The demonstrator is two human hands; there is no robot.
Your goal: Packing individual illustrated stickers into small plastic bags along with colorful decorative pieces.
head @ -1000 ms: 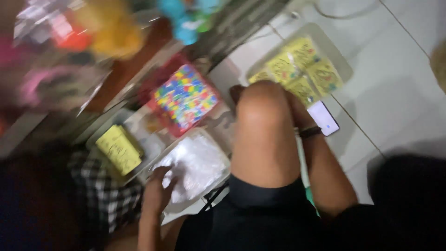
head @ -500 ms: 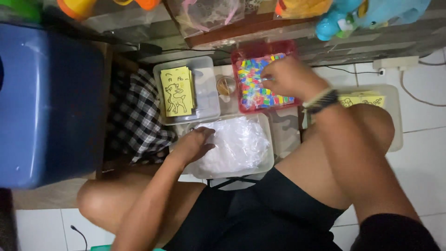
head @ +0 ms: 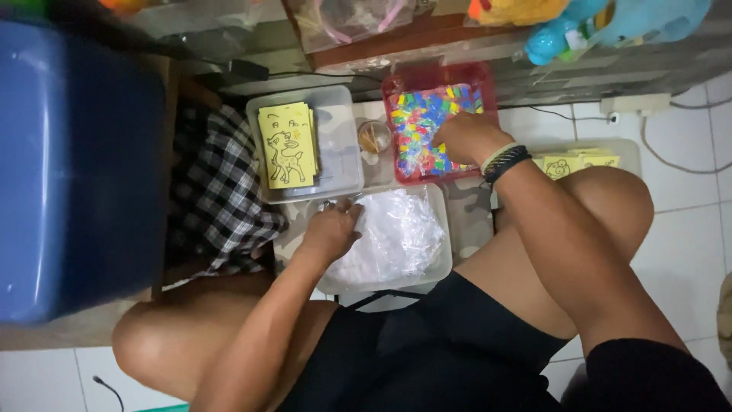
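Two hands are at work over trays on the floor: the left hand (head: 329, 229) rests, fingers curled, on clear bags (head: 396, 236) in the near tray (head: 442, 263). Farther off, the right hand (head: 467, 137) dips, fingers bent, into coloured pieces (head: 418, 126) in the red tray (head: 438, 76); whether it holds one cannot be told. Yellow cards (head: 287, 145) lie untouched, so work looks early.

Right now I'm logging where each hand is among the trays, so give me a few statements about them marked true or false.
1. The right hand rests in the red tray of coloured pieces. True.
2. The left hand holds the yellow cards. False: it lies on the clear plastic bags; the cards lie untouched in their own clear tray.
3. The right wrist wears bands. True.
4. The checked cloth covers the red tray. False: it lies left of the clear trays.
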